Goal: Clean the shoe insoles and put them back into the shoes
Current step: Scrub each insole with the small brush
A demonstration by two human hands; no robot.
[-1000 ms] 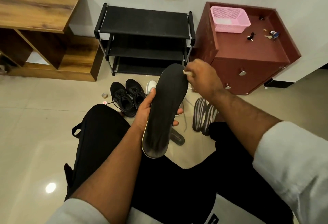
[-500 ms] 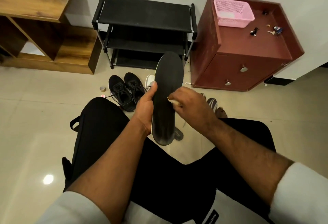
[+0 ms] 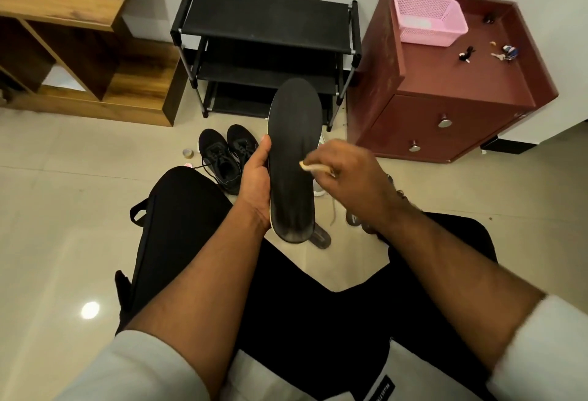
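My left hand (image 3: 256, 184) grips a long black insole (image 3: 294, 146) by its left edge and holds it upright over my knees, toe end up. My right hand (image 3: 346, 174) pinches a small pale wipe (image 3: 313, 167) against the middle of the insole's right side. A pair of black sneakers (image 3: 224, 155) stands on the floor just left of the insole. Part of another dark insole (image 3: 319, 237) lies on the floor below the held one. A white shoe (image 3: 319, 190) is mostly hidden behind my right hand.
A black shoe rack (image 3: 267, 47) stands against the wall. A maroon cabinet (image 3: 445, 108) with a pink basket (image 3: 428, 22) and keys (image 3: 506, 54) is at the right. A wooden shelf unit (image 3: 73, 38) is at the left. Striped sandals (image 3: 359, 222) peek out under my right forearm.
My right hand slid the wipe from the insole's toe end down to its middle. The insole has been raised and turned more upright.
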